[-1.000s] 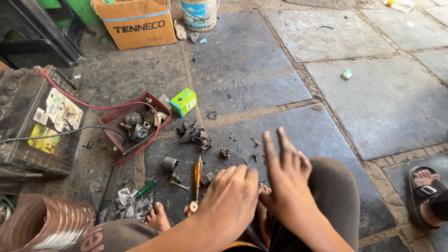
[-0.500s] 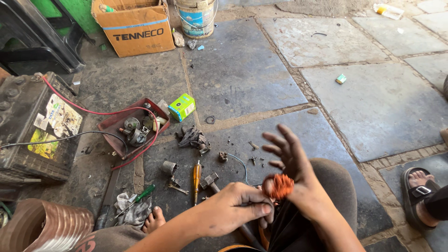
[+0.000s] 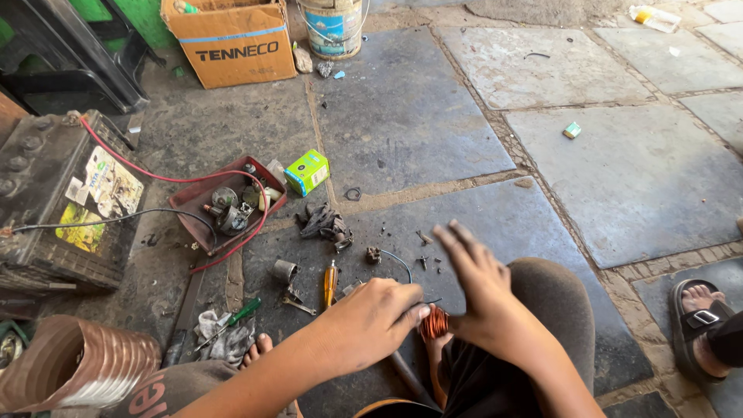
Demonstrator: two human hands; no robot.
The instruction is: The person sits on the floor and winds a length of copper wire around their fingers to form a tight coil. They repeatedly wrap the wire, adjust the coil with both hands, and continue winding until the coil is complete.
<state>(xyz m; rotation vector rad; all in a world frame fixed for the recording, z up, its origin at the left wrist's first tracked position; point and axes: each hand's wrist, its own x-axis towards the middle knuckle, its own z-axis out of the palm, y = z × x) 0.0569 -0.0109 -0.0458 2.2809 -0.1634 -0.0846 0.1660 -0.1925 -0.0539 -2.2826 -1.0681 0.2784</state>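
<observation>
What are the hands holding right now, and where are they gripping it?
Both hands hold a small copper wire coil: left hand pinches its left edge, right hand grips its right side.

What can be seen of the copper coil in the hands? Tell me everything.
The coil is a small round bundle of orange-red copper wire, tightly wound and shiny. It sits between the two hands, above the person's lap. The left hand pinches its left side with the fingertips; the right hand covers its right side, fingers spread. Only a narrow part shows; its core is hidden.
</observation>
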